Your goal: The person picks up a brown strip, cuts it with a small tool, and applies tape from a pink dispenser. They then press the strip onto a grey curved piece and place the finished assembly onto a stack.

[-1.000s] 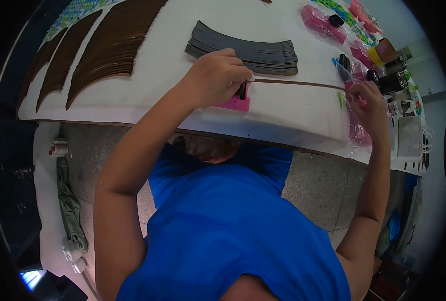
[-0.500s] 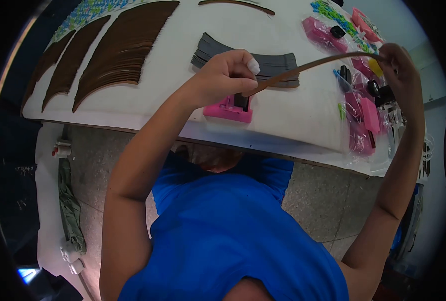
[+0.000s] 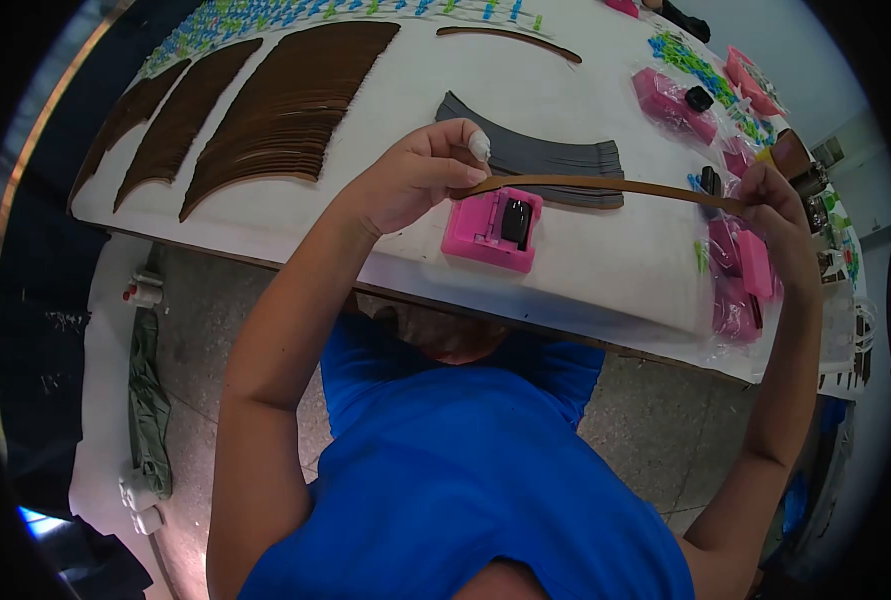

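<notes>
A thin brown strip [image 3: 605, 184], leather-like, is stretched nearly level between my two hands above the table. My left hand [image 3: 420, 175] pinches its left end between thumb and finger; one fingertip has a white covering. At the other end, the fingers of my right hand [image 3: 777, 215] are closed on the strip. Just below and right of my left hand sits a pink block [image 3: 480, 238] with a black piece [image 3: 517, 222] set in it. Behind the strip lies a fanned stack of grey strips [image 3: 555, 155], partly hidden by my left hand and the strip.
Fanned rows of brown strips [image 3: 285, 100] lie at the left, with one loose strip [image 3: 510, 38] at the back. Blue and green small pieces [image 3: 295, 15] line the far edge. Plastic-wrapped pink blocks [image 3: 670, 100] and a pink basket [image 3: 753, 82] stand at the right.
The strip was arched, its left end low at the pink block; now it is straighter and clear of the block. My right hand has come lower. The view has shifted slightly.
</notes>
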Demonstrator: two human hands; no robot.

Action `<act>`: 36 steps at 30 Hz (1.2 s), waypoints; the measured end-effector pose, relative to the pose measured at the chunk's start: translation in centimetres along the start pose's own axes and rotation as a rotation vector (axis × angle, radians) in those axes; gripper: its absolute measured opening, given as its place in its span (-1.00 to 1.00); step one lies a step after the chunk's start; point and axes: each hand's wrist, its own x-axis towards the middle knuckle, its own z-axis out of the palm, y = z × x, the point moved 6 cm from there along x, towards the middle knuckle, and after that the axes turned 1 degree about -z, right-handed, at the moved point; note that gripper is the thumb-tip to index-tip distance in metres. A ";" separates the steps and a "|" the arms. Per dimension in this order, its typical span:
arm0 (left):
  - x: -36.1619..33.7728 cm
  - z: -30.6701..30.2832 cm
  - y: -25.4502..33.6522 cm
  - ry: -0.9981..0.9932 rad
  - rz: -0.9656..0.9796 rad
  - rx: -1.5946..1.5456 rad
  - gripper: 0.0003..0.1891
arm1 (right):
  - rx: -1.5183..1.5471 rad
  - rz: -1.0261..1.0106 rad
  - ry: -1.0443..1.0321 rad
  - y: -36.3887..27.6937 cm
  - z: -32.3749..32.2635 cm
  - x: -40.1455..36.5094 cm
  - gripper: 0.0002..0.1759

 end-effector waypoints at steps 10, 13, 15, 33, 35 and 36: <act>-0.6 4.5 0.8 0.107 0.507 1.520 -0.90 | -0.496 -0.081 0.108 5.5 5.1 -4.1 -0.75; -0.2 4.8 -0.1 0.082 0.583 1.586 -0.86 | -0.690 -0.136 0.115 5.1 6.5 -4.7 -0.78; -0.1 4.8 -0.5 0.066 0.595 1.601 -0.87 | -0.728 -0.127 0.116 5.5 6.9 -5.0 -0.79; 0.6 5.1 -1.2 0.028 0.588 1.694 -0.89 | -0.827 -0.160 0.079 6.6 7.9 -4.9 -0.80; 0.6 5.1 -1.2 0.023 0.576 1.699 -0.89 | -0.813 -0.158 0.076 6.8 8.0 -4.9 -0.81; 0.6 5.1 -1.1 0.020 0.577 1.699 -0.88 | -0.812 -0.158 0.075 6.8 8.0 -4.9 -0.81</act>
